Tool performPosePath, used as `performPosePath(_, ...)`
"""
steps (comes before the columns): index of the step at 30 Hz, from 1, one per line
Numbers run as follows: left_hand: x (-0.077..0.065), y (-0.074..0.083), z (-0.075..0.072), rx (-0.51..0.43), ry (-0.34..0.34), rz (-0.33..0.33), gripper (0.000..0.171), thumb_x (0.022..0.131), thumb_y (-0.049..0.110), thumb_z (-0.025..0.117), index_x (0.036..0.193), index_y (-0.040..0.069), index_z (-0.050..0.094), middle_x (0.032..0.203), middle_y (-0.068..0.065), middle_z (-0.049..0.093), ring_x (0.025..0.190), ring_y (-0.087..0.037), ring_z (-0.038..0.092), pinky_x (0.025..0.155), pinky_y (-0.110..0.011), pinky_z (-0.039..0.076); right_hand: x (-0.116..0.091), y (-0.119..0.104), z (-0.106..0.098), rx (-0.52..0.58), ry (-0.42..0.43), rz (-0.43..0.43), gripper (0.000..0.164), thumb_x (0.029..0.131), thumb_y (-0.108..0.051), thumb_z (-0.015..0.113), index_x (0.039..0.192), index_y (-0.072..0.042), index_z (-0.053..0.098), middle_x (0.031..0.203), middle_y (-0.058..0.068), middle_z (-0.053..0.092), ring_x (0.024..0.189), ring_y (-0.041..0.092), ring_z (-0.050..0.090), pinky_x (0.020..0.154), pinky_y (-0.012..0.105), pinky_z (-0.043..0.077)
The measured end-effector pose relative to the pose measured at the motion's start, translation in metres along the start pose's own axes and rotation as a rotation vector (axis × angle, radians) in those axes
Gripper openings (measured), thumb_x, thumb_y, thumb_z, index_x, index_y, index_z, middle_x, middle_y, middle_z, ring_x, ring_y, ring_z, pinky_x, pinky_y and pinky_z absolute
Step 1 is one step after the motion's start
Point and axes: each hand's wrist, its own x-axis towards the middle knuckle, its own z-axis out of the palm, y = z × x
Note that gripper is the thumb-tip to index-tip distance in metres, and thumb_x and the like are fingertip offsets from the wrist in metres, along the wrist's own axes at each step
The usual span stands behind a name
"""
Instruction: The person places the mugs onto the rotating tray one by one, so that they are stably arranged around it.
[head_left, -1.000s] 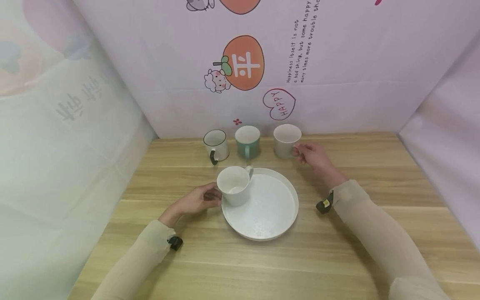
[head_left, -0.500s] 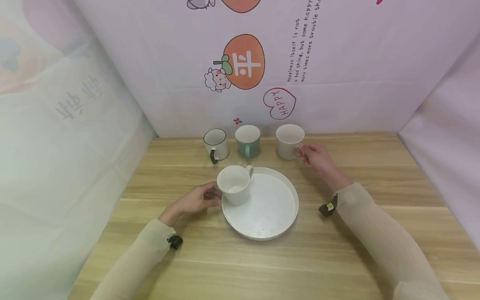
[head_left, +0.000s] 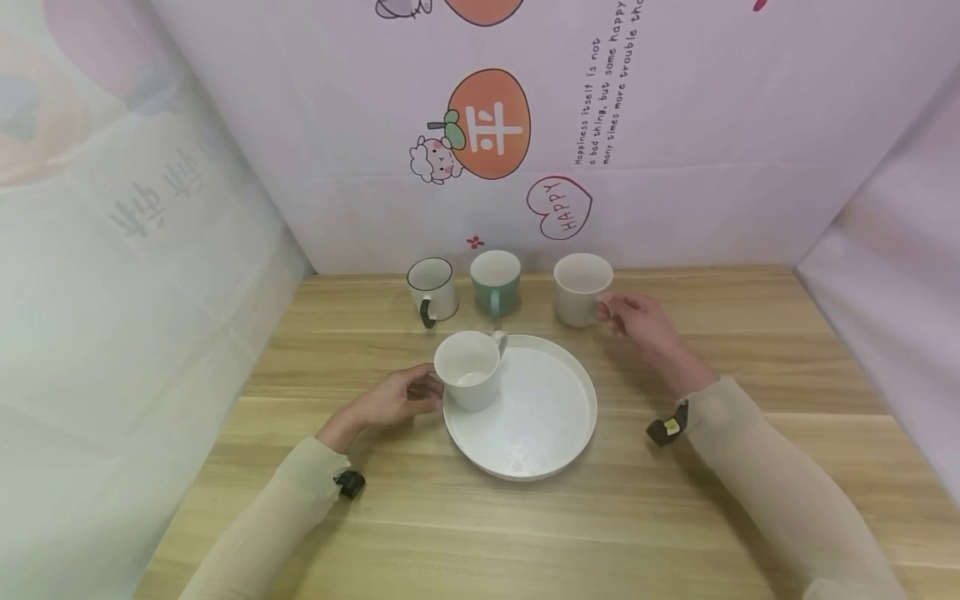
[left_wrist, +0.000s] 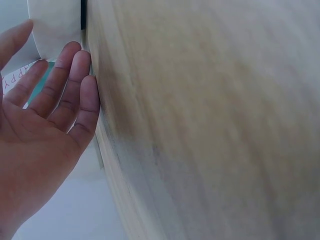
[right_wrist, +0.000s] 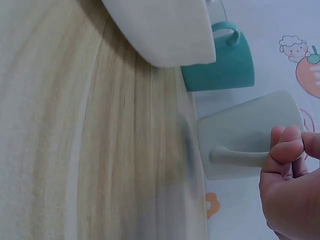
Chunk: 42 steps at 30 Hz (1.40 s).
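A white mug [head_left: 577, 292] stands at the back right of the group. My right hand [head_left: 641, 325] pinches its handle [right_wrist: 245, 158] between thumb and fingers. Whether the mug's base touches the table cannot be told. A second white mug [head_left: 472, 379] sits upright on the left part of a round white tray [head_left: 540, 433], its handle pointing away to the right. My left hand [head_left: 393, 398] is at that mug's left side, fingers [left_wrist: 67, 95] loosely bent and spread beside it, not wrapped round it. Contact with the mug is unclear.
Behind the tray stand a white mug with a black rim and handle [head_left: 435, 292] and a teal mug [head_left: 497, 287]. A printed white cloth [head_left: 675, 208] rises at the back edge of the wooden table [head_left: 480, 542]. More white cloth hangs at both sides.
My right hand has drawn the gripped white mug a little to the right and slightly nearer, away from the teal mug. My left hand and the mug on the tray stay put.
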Motion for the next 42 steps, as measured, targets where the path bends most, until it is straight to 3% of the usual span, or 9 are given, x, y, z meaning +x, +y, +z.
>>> performPosePath(10, -0.001, 0.004, -0.001, -0.004, -0.005, -0.008, 0.043, 0.095, 0.005, 0.066, 0.135, 0.001, 0.052, 0.123, -0.02, 0.066, 0.118, -0.036, 0.063, 0.103, -0.047, 0.053, -0.018, -0.012, 0.0, -0.031, -0.049, 0.01, 0.047, 0.106, -0.033, 0.048, 0.124, 0.01, 0.056, 0.092, -0.005, 0.064, 0.074, 0.004, 0.052, 0.065, 0.017, 0.048)
performPosePath(20, -0.001, 0.007, -0.001, -0.008, -0.012, -0.012, 0.043, 0.095, 0.005, 0.066, 0.135, 0.001, 0.052, 0.123, -0.02, 0.066, 0.119, -0.037, 0.062, 0.103, -0.05, 0.052, -0.029, -0.017, 0.002, -0.001, -0.077, -0.004, 0.042, 0.107, -0.027, 0.048, 0.122, 0.011, 0.055, 0.093, -0.003, 0.065, 0.074, 0.005, 0.052, 0.064, 0.019, 0.048)
performPosePath(27, -0.001, 0.006, 0.0, -0.001, -0.009, -0.013, 0.043, 0.095, 0.007, 0.067, 0.135, 0.002, 0.052, 0.123, -0.019, 0.066, 0.118, -0.036, 0.062, 0.103, -0.049, 0.053, -0.037, -0.021, 0.005, -0.004, -0.08, 0.016, 0.042, 0.105, -0.034, 0.051, 0.117, 0.006, 0.056, 0.093, -0.006, 0.064, 0.074, 0.004, 0.053, 0.065, 0.018, 0.047)
performPosePath(37, 0.0, 0.006, 0.0, -0.002, -0.017, -0.019, 0.044, 0.094, 0.008, 0.068, 0.135, 0.002, 0.052, 0.122, -0.019, 0.066, 0.116, -0.034, 0.063, 0.101, -0.045, 0.054, -0.047, -0.024, 0.007, -0.042, -0.113, 0.01, 0.043, 0.105, -0.033, 0.05, 0.117, 0.007, 0.058, 0.092, -0.009, 0.065, 0.077, 0.007, 0.055, 0.066, 0.019, 0.047)
performPosePath(42, 0.007, -0.019, 0.002, 0.012, -0.006, -0.011, 0.045, 0.095, 0.014, 0.069, 0.136, 0.008, 0.052, 0.122, -0.014, 0.067, 0.116, -0.029, 0.064, 0.1, -0.041, 0.055, -0.053, -0.029, 0.008, -0.066, -0.129, 0.027, 0.044, 0.105, -0.036, 0.051, 0.116, 0.006, 0.059, 0.094, -0.008, 0.066, 0.078, 0.007, 0.054, 0.068, 0.02, 0.048)
